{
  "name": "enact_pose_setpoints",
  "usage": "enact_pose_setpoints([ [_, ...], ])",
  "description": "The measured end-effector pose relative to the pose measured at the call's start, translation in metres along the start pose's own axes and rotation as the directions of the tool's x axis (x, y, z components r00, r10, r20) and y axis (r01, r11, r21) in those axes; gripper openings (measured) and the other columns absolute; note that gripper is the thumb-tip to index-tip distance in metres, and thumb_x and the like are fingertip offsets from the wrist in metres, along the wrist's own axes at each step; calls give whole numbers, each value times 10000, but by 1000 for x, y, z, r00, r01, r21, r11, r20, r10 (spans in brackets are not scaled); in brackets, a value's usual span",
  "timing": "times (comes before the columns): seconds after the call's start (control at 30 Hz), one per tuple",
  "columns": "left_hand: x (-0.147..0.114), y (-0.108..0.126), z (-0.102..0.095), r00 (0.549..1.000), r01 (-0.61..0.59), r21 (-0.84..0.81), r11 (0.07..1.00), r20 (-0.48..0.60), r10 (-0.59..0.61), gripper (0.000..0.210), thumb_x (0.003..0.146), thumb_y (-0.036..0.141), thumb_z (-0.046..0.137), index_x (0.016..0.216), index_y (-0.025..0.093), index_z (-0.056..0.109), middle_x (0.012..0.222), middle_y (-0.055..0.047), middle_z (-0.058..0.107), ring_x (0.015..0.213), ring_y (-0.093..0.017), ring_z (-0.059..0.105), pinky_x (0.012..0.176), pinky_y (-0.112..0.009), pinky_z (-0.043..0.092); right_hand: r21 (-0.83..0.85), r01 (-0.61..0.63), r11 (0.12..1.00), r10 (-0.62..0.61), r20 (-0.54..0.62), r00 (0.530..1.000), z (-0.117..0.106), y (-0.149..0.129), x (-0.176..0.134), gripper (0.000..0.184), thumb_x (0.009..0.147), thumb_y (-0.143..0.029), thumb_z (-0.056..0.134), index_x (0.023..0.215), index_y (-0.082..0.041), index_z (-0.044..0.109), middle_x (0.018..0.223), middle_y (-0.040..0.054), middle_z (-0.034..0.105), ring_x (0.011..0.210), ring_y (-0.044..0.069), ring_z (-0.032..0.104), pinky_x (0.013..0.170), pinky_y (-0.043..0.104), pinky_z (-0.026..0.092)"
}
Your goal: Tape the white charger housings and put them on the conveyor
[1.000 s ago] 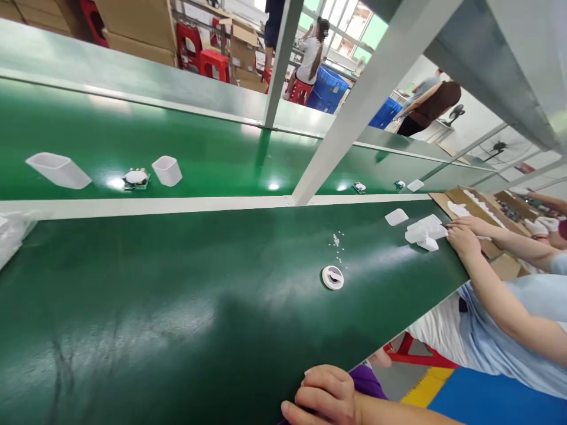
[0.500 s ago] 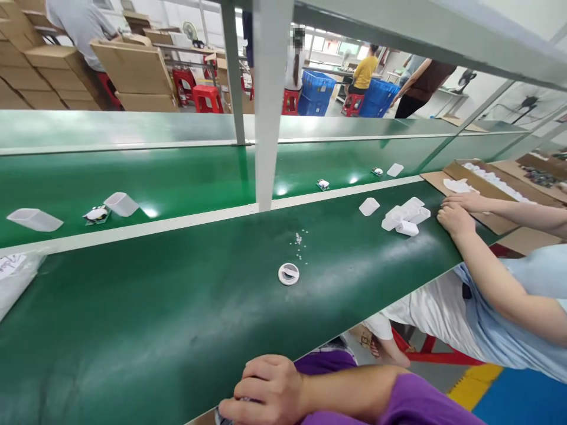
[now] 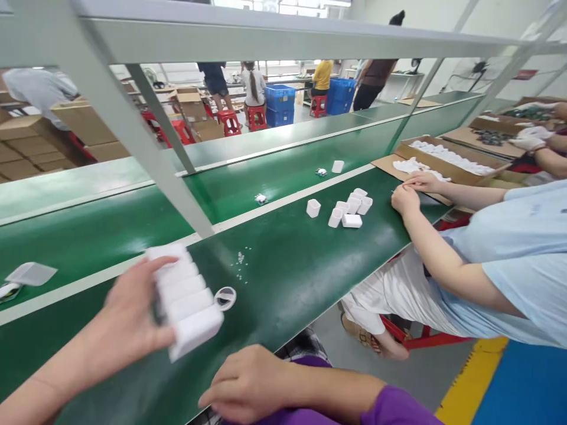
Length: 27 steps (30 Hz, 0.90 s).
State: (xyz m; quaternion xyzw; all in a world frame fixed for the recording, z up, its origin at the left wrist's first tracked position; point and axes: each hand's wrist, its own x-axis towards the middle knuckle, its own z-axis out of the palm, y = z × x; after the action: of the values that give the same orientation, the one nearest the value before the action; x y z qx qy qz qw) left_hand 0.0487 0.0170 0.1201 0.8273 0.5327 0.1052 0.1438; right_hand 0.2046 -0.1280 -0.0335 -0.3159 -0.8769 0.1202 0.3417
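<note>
My left hand [image 3: 128,310] reaches in from the lower left and grips a row of white plastic cases [image 3: 186,304] side by side, thumb at the near end and fingers at the far end. The row is over the green work surface [image 3: 283,265]. Just right of it lies a round white ring-shaped part [image 3: 225,298] with a darker middle. Beyond that, tiny white bits [image 3: 240,258] are scattered. My right hand [image 3: 248,378] rests at the near edge, by my lap, its fingers loosely bent and nothing visible in it. Some fingertips are hidden.
Several hollow white cases [image 3: 352,206] stand and lie farther right. A co-worker's hands [image 3: 410,192] are near a cardboard box of white parts [image 3: 452,156]. Small circuit boards [image 3: 261,199] sit on the lower green belt behind a pale rail. A slanting metal post [image 3: 146,124] rises at left.
My left hand has come into view with the row of white cases. The view has swung right, and the clustered cases appear more upright. My right hand stays by the near edge.
</note>
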Motion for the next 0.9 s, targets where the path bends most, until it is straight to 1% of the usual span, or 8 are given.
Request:
enact_pose_setpoints([
  [0.1,58,73,27,975,-198,147,969,135,178,940,438,500,743,1302,255,464,1217,-87,525,1162,-363,497,1031,-424,394,-73,-203,976,183,-223,958,-45,24,-33,201,890,-203,498,1008,-185,658,826,-5,710,701,113,644,615,218,519],
  [0.2,119,149,62,936,-280,269,922,292,198,965,502,508,721,1365,235,384,1229,-137,486,1203,-390,451,1013,-447,365,-34,-384,923,334,-429,839,-86,37,-63,265,945,-179,401,1013,-146,655,847,33,713,759,118,669,693,226,547],
  [0.27,149,189,83,904,-325,290,900,373,207,964,531,515,729,1371,211,367,1278,-170,462,1264,-404,391,1035,-453,323,11,-436,900,391,-463,796,-101,41,-75,345,977,-197,309,1040,-144,644,890,21,715,815,108,680,749,218,540],
  [0.37,176,230,108,869,-371,285,884,442,223,961,512,505,776,1344,207,401,1334,-186,449,1291,-410,360,1051,-459,286,-27,-408,913,348,-473,809,-101,44,-82,391,984,-214,255,1033,-158,640,877,-9,705,794,96,678,734,208,540],
  [0.47,187,258,129,848,-383,274,882,482,219,967,465,482,816,1309,195,441,1384,-200,430,1310,-433,342,1060,-476,264,-90,-375,923,273,-533,801,-90,49,-81,376,974,-221,277,977,-156,647,805,-2,690,711,103,662,648,211,547],
  [0.63,198,293,151,850,-368,261,893,483,209,1004,459,494,825,1330,197,423,1457,-215,372,1361,-447,287,1078,-480,241,-43,-360,932,285,-528,800,-87,53,-81,390,964,-256,279,979,-168,658,810,-23,684,694,81,653,651,187,530],
  [0.83,195,318,149,880,-374,237,896,395,263,1012,587,543,735,1427,179,302,1447,-252,372,1348,-428,351,1049,-490,315,-44,-405,913,336,-480,810,-78,52,-89,390,896,-289,321,949,-197,696,829,-46,704,729,53,667,714,144,518],
  [0.9,192,314,146,887,-388,226,894,356,295,972,625,594,677,1419,167,314,1449,-265,366,1346,-448,354,1040,-529,326,-52,-445,894,391,-395,831,-82,54,-86,381,908,-306,325,975,-225,691,858,-82,713,805,36,677,767,106,499],
])
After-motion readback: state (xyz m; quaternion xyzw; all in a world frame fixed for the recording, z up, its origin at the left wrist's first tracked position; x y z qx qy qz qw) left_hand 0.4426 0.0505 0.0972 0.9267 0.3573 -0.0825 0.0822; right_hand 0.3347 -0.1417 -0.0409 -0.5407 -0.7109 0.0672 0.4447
